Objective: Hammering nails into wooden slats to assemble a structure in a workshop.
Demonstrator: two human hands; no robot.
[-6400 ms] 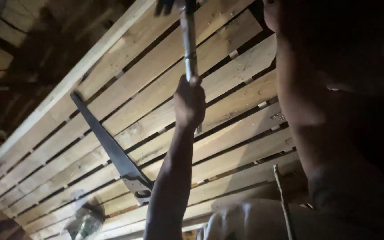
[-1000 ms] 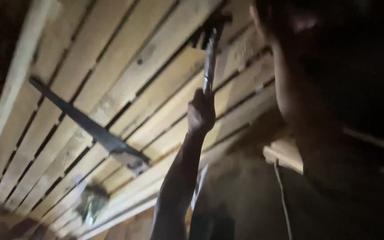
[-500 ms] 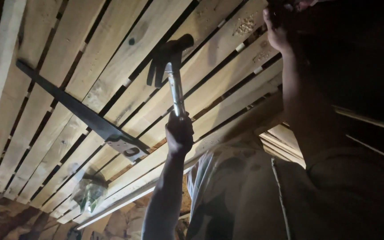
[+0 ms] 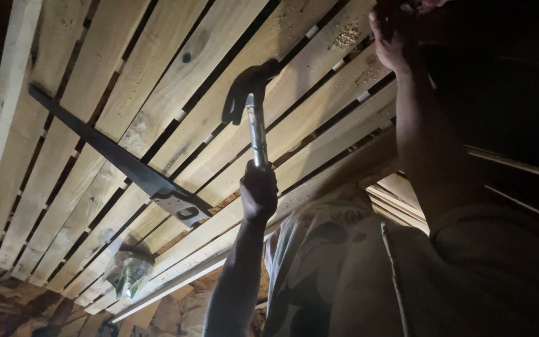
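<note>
Dim overall; a light from low down falls on the pale slats [image 4: 157,93], leaving the right side and the corners almost black. The hammer [image 4: 256,118] glints and throws a hard shadow on the wood. The centre is fairly sharp, dark areas grainy.

Your left hand [image 4: 258,190] grips the hammer [image 4: 256,118] by the low end of its shaft, head raised toward the pale wooden slats [image 4: 157,75]. Your right hand [image 4: 391,37], up at one o'clock, presses against a slat. At nine o'clock a hand saw [image 4: 126,162] lies slanted across the boards; a crumpled clear bag [image 4: 127,271] sits at seven o'clock.
</note>
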